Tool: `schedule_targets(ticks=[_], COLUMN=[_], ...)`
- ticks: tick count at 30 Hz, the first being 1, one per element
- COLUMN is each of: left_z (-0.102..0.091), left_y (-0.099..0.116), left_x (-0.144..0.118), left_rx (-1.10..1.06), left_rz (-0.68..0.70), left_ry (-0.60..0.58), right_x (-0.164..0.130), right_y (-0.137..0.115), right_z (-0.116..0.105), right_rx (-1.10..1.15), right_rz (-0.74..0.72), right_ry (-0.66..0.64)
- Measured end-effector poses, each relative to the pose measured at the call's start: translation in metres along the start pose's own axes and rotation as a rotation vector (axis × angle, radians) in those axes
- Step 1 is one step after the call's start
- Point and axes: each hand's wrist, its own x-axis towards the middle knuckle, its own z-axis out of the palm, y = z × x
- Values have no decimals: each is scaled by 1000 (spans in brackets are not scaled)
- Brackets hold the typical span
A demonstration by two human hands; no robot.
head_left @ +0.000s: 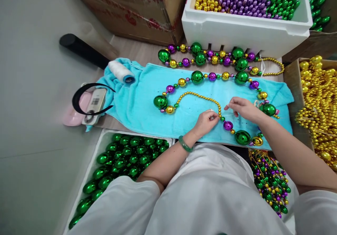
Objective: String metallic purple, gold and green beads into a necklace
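Note:
A bead necklace (197, 77) in green, purple and gold lies in a loose loop on a turquoise towel (142, 101). My left hand (206, 122), with a green bangle (185, 144) on its wrist, pinches the necklace where its small gold beads (201, 96) meet a small green bead. Just to the right, my right hand (240, 108) hovers over the towel with its fingers curled. A faint thread (229, 115) runs from the necklace to the right fingers, which seem closed on it. The exact grip is too small to see.
Behind the towel lies another bead strand (214, 60) before a white foam box (244, 26) of beads. A thread spool (121, 72) and black headband (75, 99) sit at left. Green beads fill a tray (98, 142) front left; a carton (292, 75) of gold strands stands right.

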Motion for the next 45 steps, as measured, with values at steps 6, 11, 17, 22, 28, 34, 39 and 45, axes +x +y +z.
schedule_targets(ticks=[6,11,17,22,28,34,39,45], left_z=[0,-1,2,7,8,7,7,3], left_y=[1,4,5,1,-2,-2,-2,5], left_x=[0,-1,-5,-11,-20,-26,-28,-26], left_rx=[12,5,-27,-6,95,131,168,158], left_rz=[-11,-55,-127,-112,-63,-6,8,-81], left_ry=[6,0,41,138,151,169,159,212], right_x=[-3,0,1,7,15,21,19,10], right_y=[-14,-11,2,13,26,30,26,8], right_z=[3,3,4,7,13,12,12,8], right_rx=[-777,-621,-374,-275,-261,-261,-273,-356], right_rz=[19,-49,36,79,78,104,101,23], right_ry=[-109,-79,45,78,100,94,68,15])
